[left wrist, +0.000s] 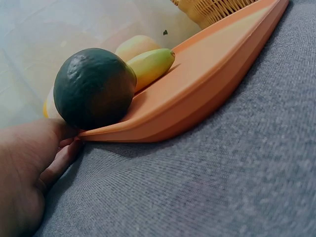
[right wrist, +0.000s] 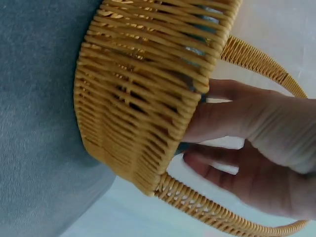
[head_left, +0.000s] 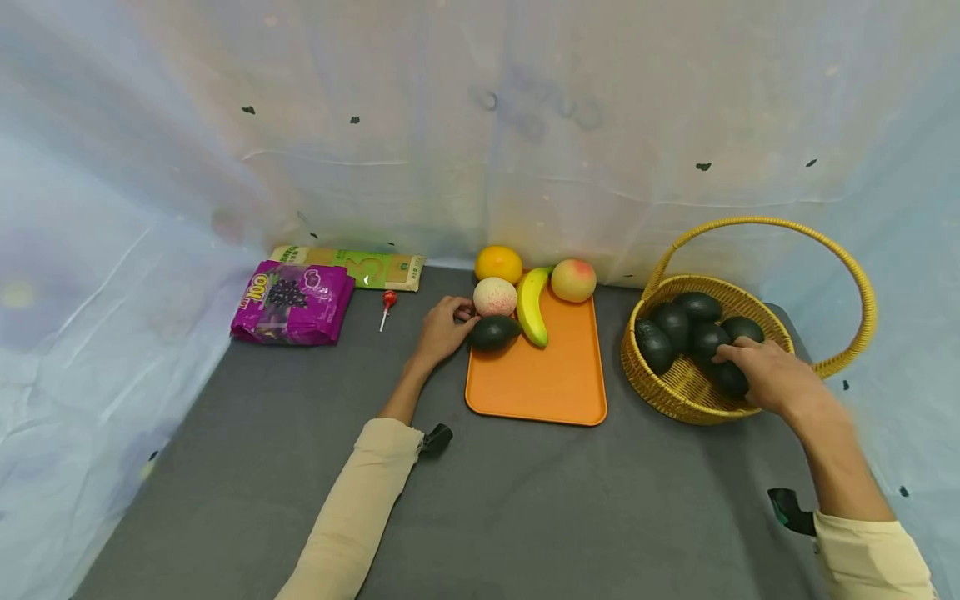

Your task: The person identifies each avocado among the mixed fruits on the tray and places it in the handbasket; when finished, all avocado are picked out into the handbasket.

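Observation:
My left hand (head_left: pixel 442 329) is at the left edge of the orange tray (head_left: pixel 540 387), its thumb above the rim and fingers below, pinching it. Right at the thumb, a dark green avocado (head_left: pixel 495 333) lies on the tray. Behind that are a pale peach (head_left: pixel 495 297), an orange (head_left: pixel 498 264), a banana (head_left: pixel 532 307) and another peach (head_left: pixel 573 280). Over on the right, my right hand (head_left: pixel 772 375) reaches over the rim of the yellow wicker basket (head_left: pixel 652 387) and grips an avocado (head_left: pixel 726 380) among several others. In the right wrist view, basket weave hides the fingertips.
At the back left lies a purple grape-print pack (head_left: pixel 292 304), with a green and tan packet (head_left: pixel 375 268) behind it. A red lollipop (head_left: pixel 387 304) rests on the grey cloth between the pack and the tray. The basket's tall handle (head_left: pixel 765 222) arches above its rim.

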`<state>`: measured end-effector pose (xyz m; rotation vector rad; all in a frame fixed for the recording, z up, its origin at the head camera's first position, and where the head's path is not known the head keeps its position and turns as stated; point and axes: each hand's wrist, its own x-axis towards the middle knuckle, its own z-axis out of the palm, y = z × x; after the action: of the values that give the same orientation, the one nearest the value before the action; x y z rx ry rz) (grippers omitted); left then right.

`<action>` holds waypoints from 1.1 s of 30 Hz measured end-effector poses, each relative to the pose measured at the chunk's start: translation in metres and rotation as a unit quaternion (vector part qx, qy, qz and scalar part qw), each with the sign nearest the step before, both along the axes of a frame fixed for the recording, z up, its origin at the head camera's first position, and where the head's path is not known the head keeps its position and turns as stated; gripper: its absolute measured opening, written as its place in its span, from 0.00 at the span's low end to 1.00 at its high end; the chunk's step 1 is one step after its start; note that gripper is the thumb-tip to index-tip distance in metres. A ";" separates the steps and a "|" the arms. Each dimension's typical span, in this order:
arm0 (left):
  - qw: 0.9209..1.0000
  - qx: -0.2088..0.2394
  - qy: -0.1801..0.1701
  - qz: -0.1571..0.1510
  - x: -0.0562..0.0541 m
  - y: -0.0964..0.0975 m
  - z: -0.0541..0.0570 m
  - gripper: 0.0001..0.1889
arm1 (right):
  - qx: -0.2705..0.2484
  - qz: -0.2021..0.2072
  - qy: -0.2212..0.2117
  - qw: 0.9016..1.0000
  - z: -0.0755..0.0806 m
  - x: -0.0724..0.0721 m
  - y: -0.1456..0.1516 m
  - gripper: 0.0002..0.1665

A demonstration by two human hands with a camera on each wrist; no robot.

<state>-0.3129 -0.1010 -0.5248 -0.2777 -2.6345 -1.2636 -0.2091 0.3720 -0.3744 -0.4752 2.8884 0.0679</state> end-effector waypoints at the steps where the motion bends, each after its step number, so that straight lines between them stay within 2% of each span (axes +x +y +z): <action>1: 1.000 0.001 -0.001 0.001 0.000 0.000 0.001 0.16 | 0.002 -0.003 -0.006 1.000 -0.001 -0.001 0.000 0.33; 6: 1.000 -0.004 -0.006 -0.002 0.001 -0.001 0.005 0.17 | -0.002 -0.007 -0.060 0.998 0.002 -0.005 -0.001 0.33; 11: 1.000 -0.001 -0.013 0.001 0.002 0.000 0.005 0.17 | -0.014 0.009 -0.103 0.995 0.006 -0.010 -0.004 0.31; 15: 1.000 0.000 -0.015 -0.001 0.003 0.001 0.004 0.17 | -0.024 0.019 -0.111 0.993 0.003 -0.011 -0.005 0.29; 23: 1.000 0.001 -0.015 -0.002 0.003 0.000 0.005 0.17 | -0.029 0.016 -0.115 0.993 -0.002 -0.014 -0.004 0.30; 33: 1.000 -0.003 -0.015 0.002 0.000 -0.002 0.003 0.18 | -0.025 0.021 -0.139 0.990 -0.003 -0.014 -0.003 0.38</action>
<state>-0.3129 -0.1032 -0.5220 -0.2549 -2.6636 -1.2677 -0.2233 0.3686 -0.3770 -0.5112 2.6120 -0.0606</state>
